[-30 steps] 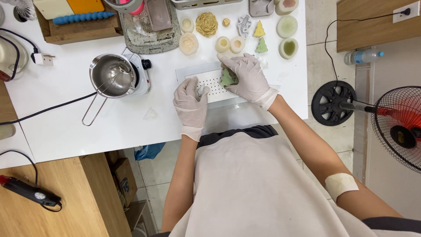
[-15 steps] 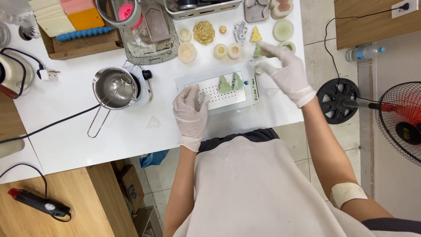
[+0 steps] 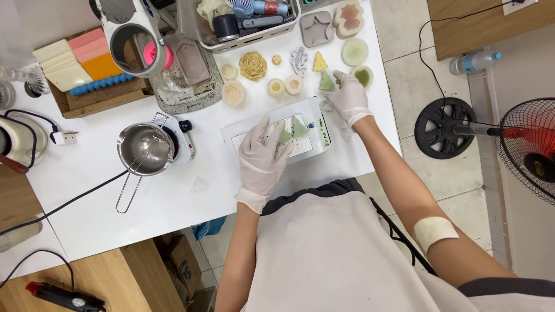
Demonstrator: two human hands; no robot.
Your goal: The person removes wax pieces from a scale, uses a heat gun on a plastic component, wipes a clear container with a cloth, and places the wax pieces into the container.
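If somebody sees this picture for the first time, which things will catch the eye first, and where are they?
The two white-gloved hands at the centre: the left hand lies flat on a white dotted sheet with small green cones, and the right hand reaches to another green cone further back. Left of them, a shiny steel pot stands on a small hotplate, and a row of pale moulded shapes lines the table's back.

White gloves, pale apron (forearm plaster)
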